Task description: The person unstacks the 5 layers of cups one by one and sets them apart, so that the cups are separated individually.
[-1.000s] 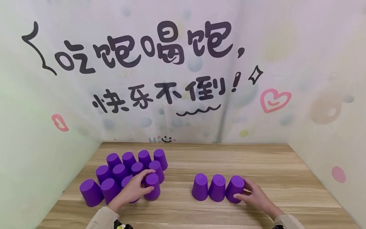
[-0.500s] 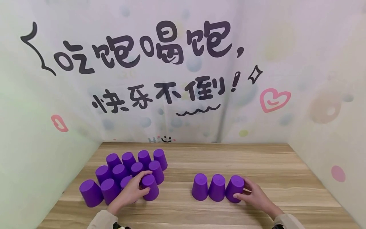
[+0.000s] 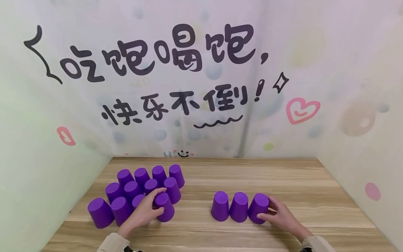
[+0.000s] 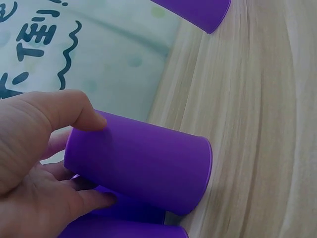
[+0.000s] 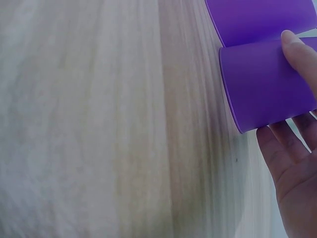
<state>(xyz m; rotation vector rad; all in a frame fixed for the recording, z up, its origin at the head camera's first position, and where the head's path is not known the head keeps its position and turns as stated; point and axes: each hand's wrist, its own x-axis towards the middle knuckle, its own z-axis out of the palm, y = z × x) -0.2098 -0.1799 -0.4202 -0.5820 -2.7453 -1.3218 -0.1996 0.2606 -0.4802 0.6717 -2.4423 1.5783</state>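
Note:
Purple cups stand upside down on the wooden table in two groups. My left hand grips the cup at the right end of the left group's front row, thumb on its near side. That cup fills the middle of the left wrist view, with other cups partly hidden beneath the hand. On the right, three cups form a row, and my right hand holds the rightmost cup from its right side. In the right wrist view, the thumb and fingers span this cup, which sits against its neighbour.
Several more cups stand in slanting rows at the left. The middle cup and left cup of the right row stand close together. Bare tabletop separates the groups. A printed cloth backdrop rises behind the table.
My left hand and its cup have shifted slightly left, closer to the neighbouring cups in the front row. My right hand and the row of three cups have not moved.

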